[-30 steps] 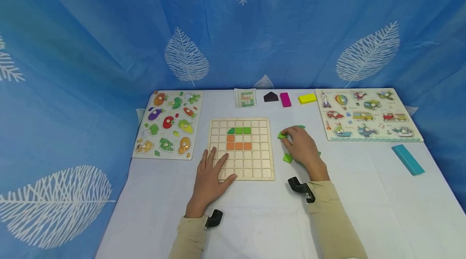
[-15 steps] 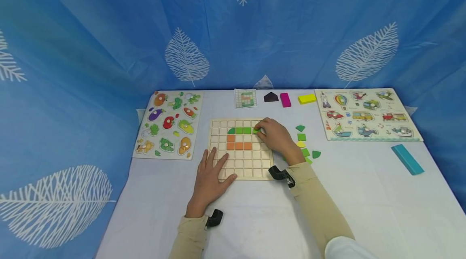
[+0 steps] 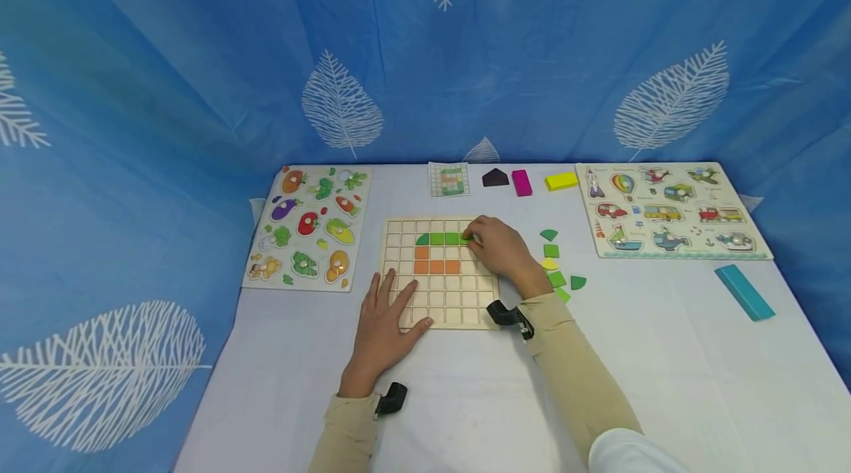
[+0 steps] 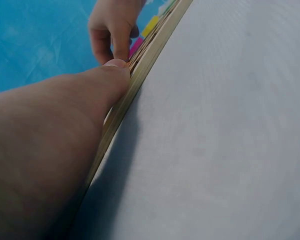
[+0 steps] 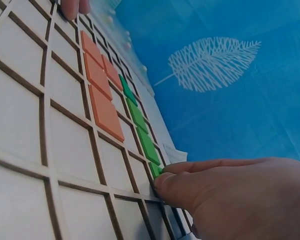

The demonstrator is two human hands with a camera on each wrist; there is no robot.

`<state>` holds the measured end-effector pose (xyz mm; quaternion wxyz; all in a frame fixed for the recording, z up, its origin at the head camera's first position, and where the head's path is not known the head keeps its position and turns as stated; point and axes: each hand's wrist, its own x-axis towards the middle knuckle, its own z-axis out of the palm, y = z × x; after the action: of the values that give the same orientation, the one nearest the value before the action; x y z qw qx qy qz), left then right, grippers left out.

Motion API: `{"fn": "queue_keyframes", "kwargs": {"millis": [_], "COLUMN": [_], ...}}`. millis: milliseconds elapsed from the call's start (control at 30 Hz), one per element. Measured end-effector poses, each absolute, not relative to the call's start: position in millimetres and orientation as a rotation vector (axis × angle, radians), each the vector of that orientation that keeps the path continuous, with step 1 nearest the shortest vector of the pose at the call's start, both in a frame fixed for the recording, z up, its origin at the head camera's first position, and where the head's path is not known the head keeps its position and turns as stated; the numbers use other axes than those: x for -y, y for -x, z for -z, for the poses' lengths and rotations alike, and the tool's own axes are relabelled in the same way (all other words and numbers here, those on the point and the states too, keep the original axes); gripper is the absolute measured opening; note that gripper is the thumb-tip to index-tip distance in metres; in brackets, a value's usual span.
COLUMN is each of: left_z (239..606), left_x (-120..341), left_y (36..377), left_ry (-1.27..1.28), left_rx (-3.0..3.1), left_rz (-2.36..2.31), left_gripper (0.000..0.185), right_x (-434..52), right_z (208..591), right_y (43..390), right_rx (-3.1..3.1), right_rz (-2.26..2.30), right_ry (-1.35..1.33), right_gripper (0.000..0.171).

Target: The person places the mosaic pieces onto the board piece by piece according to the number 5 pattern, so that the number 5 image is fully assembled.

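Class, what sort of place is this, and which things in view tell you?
Probably an indoor puzzle-play area, perhaps staged: a square pale wooden grid board holding flat orange square tiles, a pale rectangular vegetable puzzle board, and a blue, white-leaf-patterned fabric backdrop behind them.

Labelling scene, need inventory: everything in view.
grid board: 1, beige, centre
square tiles: 4, orange, on board
green tiles: 3, green, on board
loose tiles: at least 6, green, one yellow, board's right
pattern card: 1, white, back
back blocks: 3, dark, magenta, yellow, back
long block: 1, teal, right
vegetable puzzle: 1, multicoloured, left
vehicle puzzle: 1, multicoloured, right
tablecloth: 1, white, underneath
backdrop: 1, blue, behind
wrist cameras: 2, black, wrists
sleeves: 2, tan, forearms
left hand: 1, on board
right hand: 1, pinching fourth green tile
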<state>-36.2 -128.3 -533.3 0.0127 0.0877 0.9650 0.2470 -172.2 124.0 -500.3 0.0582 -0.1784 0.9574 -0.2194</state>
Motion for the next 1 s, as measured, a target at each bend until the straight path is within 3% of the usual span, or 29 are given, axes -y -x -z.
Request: {"fn": "queue_keyframes", "kwargs": {"millis": [533, 700, 1000], "left_z": [535.2, 535.2, 533.4], "left_x": [127.9, 126.8, 125.8], "left_y": [37.1, 37.4, 36.1], "left_ry": [-0.253, -0.250, -0.252], "left_rx": [-2.991, -2.983, -2.999], "left_rz": [-0.765, -0.761, -0.772], "left_gripper": [0.073, 0.073, 0.072], "right_x": [-144.4, -183.6, -253.8], "right_z": [497.5, 495.8, 491.8], "right_y": [162.6, 143.8, 104.4], "right_rx": [-2.923, -2.945, -2.907], "right_rz": [0.709, 0.809, 0.849], "right_ry": [0.453, 0.278, 0.032], "right_gripper": [0.019, 0.025, 0.022]}}
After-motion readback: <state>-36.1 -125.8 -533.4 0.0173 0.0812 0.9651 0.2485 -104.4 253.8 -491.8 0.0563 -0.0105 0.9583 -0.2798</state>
